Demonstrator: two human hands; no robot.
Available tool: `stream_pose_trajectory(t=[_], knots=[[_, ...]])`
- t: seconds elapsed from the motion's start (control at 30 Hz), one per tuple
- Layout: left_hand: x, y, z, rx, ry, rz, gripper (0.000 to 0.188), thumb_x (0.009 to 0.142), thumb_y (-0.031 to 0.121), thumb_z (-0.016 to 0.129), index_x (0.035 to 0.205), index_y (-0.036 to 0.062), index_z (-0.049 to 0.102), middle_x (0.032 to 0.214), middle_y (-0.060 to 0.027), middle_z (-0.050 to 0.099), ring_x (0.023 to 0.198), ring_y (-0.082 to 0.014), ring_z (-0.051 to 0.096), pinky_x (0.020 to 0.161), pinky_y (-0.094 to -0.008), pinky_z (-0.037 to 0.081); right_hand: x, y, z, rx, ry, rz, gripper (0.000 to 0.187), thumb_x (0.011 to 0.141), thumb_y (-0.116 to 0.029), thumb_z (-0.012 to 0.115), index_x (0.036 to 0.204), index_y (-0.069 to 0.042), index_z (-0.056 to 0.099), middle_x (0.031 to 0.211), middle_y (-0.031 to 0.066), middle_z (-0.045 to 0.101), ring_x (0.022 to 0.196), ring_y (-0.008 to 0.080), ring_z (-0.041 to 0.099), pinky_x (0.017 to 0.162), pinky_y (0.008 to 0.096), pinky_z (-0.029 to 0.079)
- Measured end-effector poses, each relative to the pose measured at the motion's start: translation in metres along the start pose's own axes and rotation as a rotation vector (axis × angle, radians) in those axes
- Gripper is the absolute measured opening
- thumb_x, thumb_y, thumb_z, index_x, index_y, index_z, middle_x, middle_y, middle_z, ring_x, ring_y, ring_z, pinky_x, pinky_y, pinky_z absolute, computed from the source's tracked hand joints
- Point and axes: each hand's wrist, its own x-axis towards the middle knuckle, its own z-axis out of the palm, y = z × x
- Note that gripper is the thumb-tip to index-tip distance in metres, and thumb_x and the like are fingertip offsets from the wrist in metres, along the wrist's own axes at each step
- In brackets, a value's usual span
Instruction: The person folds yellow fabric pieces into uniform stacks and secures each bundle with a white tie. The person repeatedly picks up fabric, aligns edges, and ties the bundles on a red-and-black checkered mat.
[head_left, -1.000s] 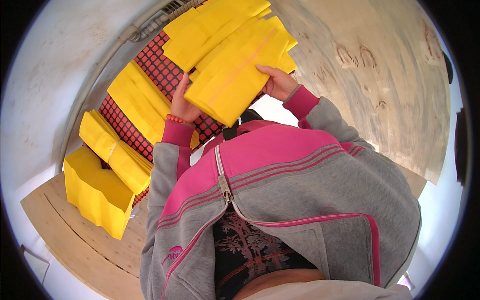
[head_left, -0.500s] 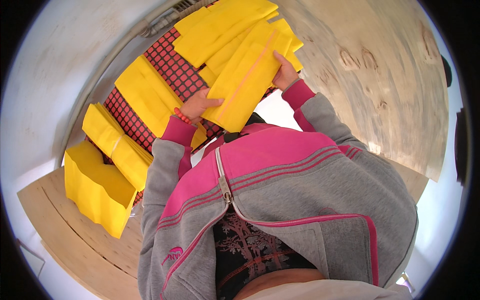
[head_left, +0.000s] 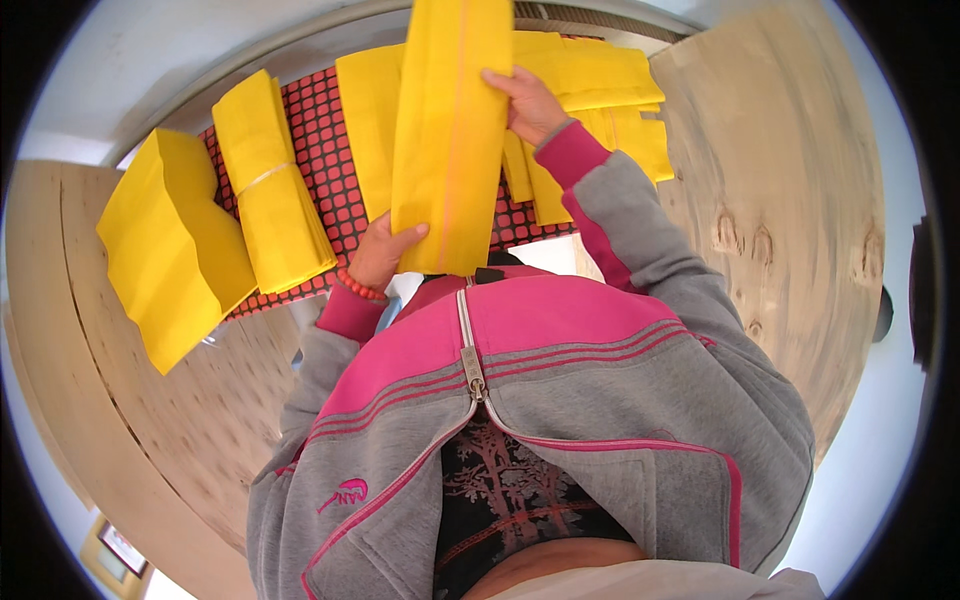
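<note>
Yellow bag (head_left: 450, 130) clamped by both hands' fingers — left hand (head_left: 385, 250) low, right hand (head_left: 530, 100) on its far edge.

Zip-up hooded jacket (head_left: 560, 400) in grey with a pink yoke, pink cuffs and thin pink stripes; a metal zipper (head_left: 468, 350) runs down the centre, partly open over a black top (head_left: 510, 490) printed with a pinkish tree pattern. Small pink logo on the chest. Red bead bracelet (head_left: 360, 285) on the left wrist.
</note>
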Motion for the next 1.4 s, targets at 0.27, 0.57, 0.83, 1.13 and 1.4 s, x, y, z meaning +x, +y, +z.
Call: stream_pose_trajectory(t=[0.27,0.57,0.83,1.13,1.4], knots=[[-0.024,-0.04,-0.025,-0.286,0.146,0.078,0.036,0.091,0.009,0.059,0.124,-0.0041,0.052,0.116,-0.0099,0.062,0.101,-0.0168,0.062,0.087,-0.0285,0.05,0.063,0.061,0.045,-0.142,-0.097,0.206,0.035,0.095,-0.019,0.056,0.125,-0.001,0.051,0.116,0.0105,0.062,0.104,0.0201,0.062,0.088,0.0361,0.053],[-0.014,-0.047,-0.046,-0.403,0.158,0.079,0.037,0.091,0.007,0.059,0.124,-0.0048,0.05,0.117,-0.0113,0.061,0.101,-0.0188,0.062,0.088,-0.0304,0.051,0.095,0.09,0.035,-0.117,-0.018,0.282,0.033,0.094,-0.017,0.057,0.122,0.0,0.052,0.117,0.012,0.061,0.103,0.0234,0.062,0.089,0.0391,0.051],[-0.013,-0.047,-0.049,-0.37,0.186,0.062,0.036,0.092,0.012,0.06,0.122,-0.0043,0.052,0.112,-0.0119,0.064,0.094,-0.0177,0.065,0.079,-0.0298,0.054,0.097,0.091,0.037,-0.16,-0.012,0.294,0.033,0.095,-0.017,0.057,0.122,0.0,0.051,0.118,0.012,0.061,0.105,0.0244,0.061,0.091,0.0396,0.05],[-0.033,-0.063,-0.045,-0.367,0.207,-0.103,0.035,0.095,0.022,0.056,0.122,0.0,0.053,0.112,-0.0101,0.065,0.097,-0.0175,0.066,0.081,-0.0275,0.054,0.104,0.101,0.029,-0.265,-0.011,0.275,0.032,0.095,-0.02,0.056,0.12,0.0,0.056,0.116,0.0107,0.064,0.102,0.0218,0.063,0.089,0.0359,0.051],[-0.043,-0.079,-0.036,-0.65,0.054,-0.216,0.043,0.1,0.027,0.045,0.133,-0.0004,0.042,0.124,-0.019,0.059,0.114,-0.0274,0.059,0.09,-0.0302,0.051,0.114,0.107,0.027,-0.27,0.009,0.336,0.029,0.096,-0.014,0.054,0.121,0.0,0.054,0.117,0.0107,0.063,0.103,0.0244,0.061,0.092,0.0384,0.049]])
